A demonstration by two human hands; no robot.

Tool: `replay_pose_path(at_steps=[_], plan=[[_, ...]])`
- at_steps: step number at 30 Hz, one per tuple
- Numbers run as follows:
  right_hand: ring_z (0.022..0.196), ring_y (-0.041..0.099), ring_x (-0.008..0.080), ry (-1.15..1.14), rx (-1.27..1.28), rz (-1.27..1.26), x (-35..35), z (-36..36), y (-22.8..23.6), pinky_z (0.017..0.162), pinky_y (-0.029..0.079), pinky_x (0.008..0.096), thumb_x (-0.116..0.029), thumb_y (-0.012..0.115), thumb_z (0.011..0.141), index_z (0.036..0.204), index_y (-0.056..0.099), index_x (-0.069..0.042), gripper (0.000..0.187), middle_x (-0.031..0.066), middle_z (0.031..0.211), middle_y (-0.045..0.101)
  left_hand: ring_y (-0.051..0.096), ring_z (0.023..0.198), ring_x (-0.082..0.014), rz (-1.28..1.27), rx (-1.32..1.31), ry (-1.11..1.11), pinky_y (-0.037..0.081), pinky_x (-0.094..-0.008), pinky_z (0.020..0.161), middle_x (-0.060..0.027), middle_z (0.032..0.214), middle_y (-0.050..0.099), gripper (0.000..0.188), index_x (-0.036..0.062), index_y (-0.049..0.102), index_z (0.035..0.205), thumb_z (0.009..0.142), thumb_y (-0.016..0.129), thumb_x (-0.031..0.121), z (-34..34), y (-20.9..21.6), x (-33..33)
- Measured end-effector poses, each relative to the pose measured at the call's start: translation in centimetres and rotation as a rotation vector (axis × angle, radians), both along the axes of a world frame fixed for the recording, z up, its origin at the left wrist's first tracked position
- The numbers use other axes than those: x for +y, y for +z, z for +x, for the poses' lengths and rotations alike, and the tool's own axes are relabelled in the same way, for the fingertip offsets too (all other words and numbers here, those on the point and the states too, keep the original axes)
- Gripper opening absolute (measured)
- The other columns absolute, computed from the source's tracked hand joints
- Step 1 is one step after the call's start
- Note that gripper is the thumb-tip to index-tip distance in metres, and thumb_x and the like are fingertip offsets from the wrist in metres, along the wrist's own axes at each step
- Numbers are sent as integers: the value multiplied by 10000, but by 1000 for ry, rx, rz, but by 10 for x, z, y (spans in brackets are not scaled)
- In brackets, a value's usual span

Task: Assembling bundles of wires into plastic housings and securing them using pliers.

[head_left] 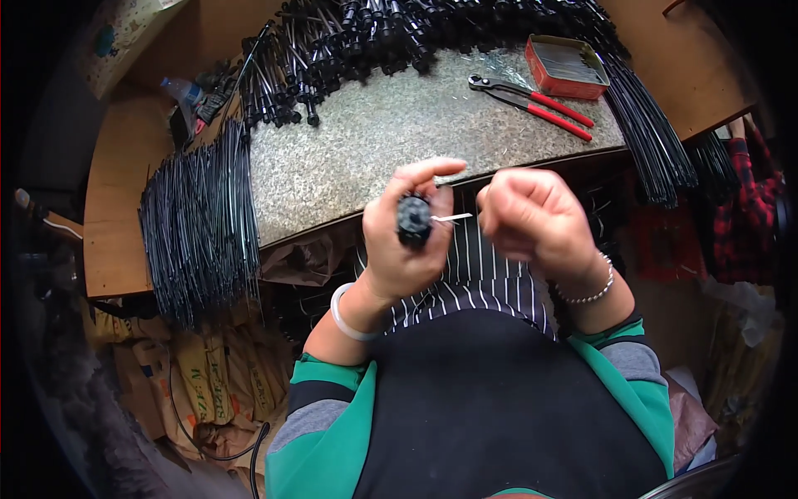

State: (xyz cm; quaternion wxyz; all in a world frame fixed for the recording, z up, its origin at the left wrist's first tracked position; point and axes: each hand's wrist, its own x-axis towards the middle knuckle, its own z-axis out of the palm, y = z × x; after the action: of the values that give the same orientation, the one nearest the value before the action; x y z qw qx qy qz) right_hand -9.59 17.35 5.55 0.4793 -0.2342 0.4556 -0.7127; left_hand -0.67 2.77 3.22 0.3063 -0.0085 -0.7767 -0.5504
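My left hand (407, 229) is wrapped round a black round plastic part (413, 218), its end facing up, with the index finger stretched out past it. A thin pale strip (451, 218) sticks out sideways from beside the part, toward my right hand. My right hand (536, 214) is closed, fingers curled in and slightly smeared by motion, close to the strip's free end but apart from it. Whatever it pinches, if anything, is hidden. Both hands are above my lap, just in front of the stone-topped table (349, 158).
Black rods with fittings (357, 37) are heaped along the back. Bundles of thin black rods hang over the edge at left (199, 224) and right (648, 125). Red-handled pincers (532, 104) lie by a red tin (567, 71) of thin pieces. Sacks (216, 382) stand below left.
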Motion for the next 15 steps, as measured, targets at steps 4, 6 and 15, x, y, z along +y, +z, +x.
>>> replay_pose_path(at_steps=[4,6,15], plan=[[701,559,165,-760,1455,532,8,-86,-57,617,445,279,-222,631,833,854,554,-25,212,67,738,580,386,529,1,449,-2,-53,290,-152,475,57,614,472,213,-36,547,1060,882,519,77,3,7,-9],[856,531,251,-733,1758,686,21,-117,-78,734,429,355,-234,668,773,875,569,-47,235,85,854,589,321,441,-16,414,-12,-56,282,-173,434,39,560,409,221,-81,485,1073,909,470,67,2,8,-10],[889,508,285,-466,1885,753,21,-124,-83,754,426,357,-187,584,833,963,554,-48,193,136,914,509,358,455,-19,354,7,33,303,-174,431,28,584,449,147,-40,507,1016,886,509,29,1,2,-18]])
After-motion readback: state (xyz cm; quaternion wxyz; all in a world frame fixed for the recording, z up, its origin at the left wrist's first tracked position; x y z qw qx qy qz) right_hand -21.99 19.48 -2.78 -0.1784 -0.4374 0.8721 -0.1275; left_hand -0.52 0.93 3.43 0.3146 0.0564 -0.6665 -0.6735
